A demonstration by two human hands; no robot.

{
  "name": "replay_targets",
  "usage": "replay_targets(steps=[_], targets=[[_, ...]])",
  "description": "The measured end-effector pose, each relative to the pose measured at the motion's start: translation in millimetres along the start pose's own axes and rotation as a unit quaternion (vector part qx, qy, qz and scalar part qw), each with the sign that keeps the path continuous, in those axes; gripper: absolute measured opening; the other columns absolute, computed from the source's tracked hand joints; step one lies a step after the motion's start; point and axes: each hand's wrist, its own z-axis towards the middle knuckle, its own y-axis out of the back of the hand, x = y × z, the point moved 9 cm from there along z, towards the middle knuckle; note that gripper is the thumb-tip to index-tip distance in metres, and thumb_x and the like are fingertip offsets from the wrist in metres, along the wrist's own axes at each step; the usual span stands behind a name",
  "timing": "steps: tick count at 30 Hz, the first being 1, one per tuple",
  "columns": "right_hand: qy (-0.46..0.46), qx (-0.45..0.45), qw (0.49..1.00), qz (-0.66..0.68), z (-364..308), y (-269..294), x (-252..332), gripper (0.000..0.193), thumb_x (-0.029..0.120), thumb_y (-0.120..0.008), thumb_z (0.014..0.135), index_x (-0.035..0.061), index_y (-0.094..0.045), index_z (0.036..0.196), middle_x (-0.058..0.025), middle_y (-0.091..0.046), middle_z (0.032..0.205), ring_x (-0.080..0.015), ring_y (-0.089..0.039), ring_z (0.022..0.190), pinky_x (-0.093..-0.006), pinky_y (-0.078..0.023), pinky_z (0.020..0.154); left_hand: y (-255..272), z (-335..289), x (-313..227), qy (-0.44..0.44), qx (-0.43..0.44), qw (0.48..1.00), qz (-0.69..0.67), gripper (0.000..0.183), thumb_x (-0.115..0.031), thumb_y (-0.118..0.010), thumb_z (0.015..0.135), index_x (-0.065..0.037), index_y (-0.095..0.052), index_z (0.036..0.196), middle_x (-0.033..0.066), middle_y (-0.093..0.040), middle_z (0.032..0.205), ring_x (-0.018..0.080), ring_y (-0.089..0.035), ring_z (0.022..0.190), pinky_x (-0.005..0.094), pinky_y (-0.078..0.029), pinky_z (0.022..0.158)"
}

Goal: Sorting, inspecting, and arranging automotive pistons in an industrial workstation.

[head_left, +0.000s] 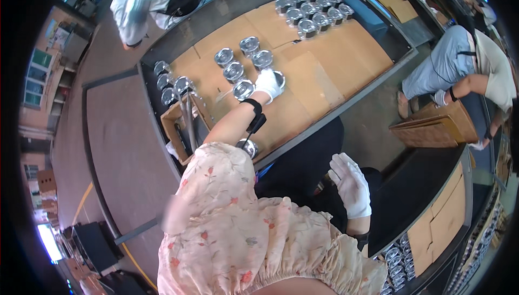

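My left hand, in a white glove, reaches over the table and is closed on a shiny metal piston at the near end of a small group. Its fingertips are partly hidden from above. Beside it stand several more pistons in two short rows on brown cardboard. My right hand, also white-gloved, hangs off the table's near side with its fingers stretched out and nothing in it. One more piston sits under my left forearm near the table's edge.
A dark raised rim borders the table. A wooden box with tools and some pistons are at its left end; a larger piston block and blue box stand far right. Two people work nearby. Cardboard sheets lean at right.
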Motion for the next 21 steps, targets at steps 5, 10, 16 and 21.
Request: replay_targets(steps=[5,10,16,21], targets=[[-0.005,-0.003,1.000,0.017,8,-1,0,0.042,0.021,-0.052,0.100,-0.0004,-0.050,0.137,-0.0172,-0.056,0.138,-0.0277,-0.057,0.123,-0.0405,-0.045,0.104,48,-51,-56,-0.092,-0.011,0.996,-0.004,0.068,-0.036,-0.081,0.068,0.000,-0.054,0.119,0.0242,-0.062,0.108,0.0392,-0.063,0.100,0.0451,-0.053,0.087],[-0.032,0.005,0.999,0.037,14,7,-9,0.041,0.020,-0.051,0.101,0.0001,-0.050,0.137,-0.0166,-0.057,0.137,-0.0281,-0.057,0.123,-0.0411,-0.046,0.103,149,-174,-55,-0.111,-0.119,0.986,0.040,0.047,-0.029,-0.073,0.079,0.001,-0.060,0.112,0.0224,-0.063,0.109,0.0373,-0.062,0.103,0.0464,-0.053,0.087],[-0.038,0.021,0.998,0.045,14,16,-14,0.041,0.021,-0.051,0.101,0.0009,-0.051,0.136,-0.0160,-0.057,0.138,-0.0288,-0.056,0.125,-0.0419,-0.046,0.104,230,-249,99,0.118,-0.292,0.935,0.165,0.026,-0.020,-0.067,0.080,0.001,-0.061,0.094,0.0214,-0.062,0.095,0.0388,-0.063,0.088,0.0497,-0.053,0.079],[-0.048,0.020,0.997,0.061,15,22,-19,0.040,0.022,-0.051,0.101,0.0011,-0.053,0.135,-0.0157,-0.057,0.138,-0.0292,-0.056,0.126,-0.0424,-0.045,0.105,240,-277,252,0.275,-0.261,0.908,0.176,0.033,-0.032,-0.059,0.092,-0.002,-0.064,0.079,0.0225,-0.068,0.081,0.0410,-0.068,0.080,0.0491,-0.055,0.077]])
